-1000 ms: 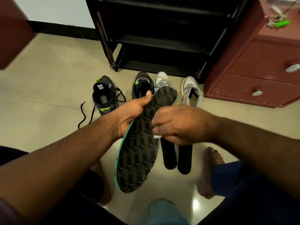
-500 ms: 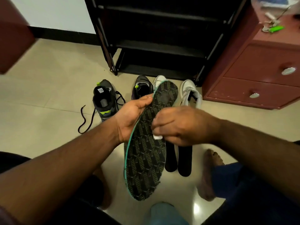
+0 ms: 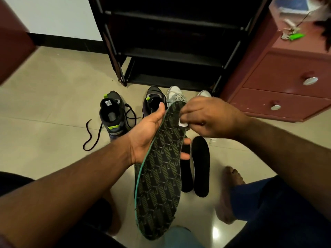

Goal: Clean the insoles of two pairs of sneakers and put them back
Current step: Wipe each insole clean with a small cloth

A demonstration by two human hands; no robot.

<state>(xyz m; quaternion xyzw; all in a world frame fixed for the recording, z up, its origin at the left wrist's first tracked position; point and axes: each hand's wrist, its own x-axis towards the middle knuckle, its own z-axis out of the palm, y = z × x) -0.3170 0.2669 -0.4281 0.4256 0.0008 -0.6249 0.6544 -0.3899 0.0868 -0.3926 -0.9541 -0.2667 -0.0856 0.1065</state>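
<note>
head view, frame centre: left hand (image 3: pixel 149 135) grasps a dark patterned green-edged foam insole (image 3: pixel 159 178); right hand (image 3: pixel 206 117) pinches a small white wipe (image 3: pixel 183 123) against it.

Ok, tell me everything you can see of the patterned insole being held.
The patterned insole is long and thin, dark with a repeated olive logo print and a teal edge. It is held off the floor, printed face toward the camera, far end up near the shoes. The left hand grips its upper half, thumb along the left edge and fingertips showing past the right edge. The right hand pinches a small white wipe against the printed face near the top. Its underside is hidden.
</note>
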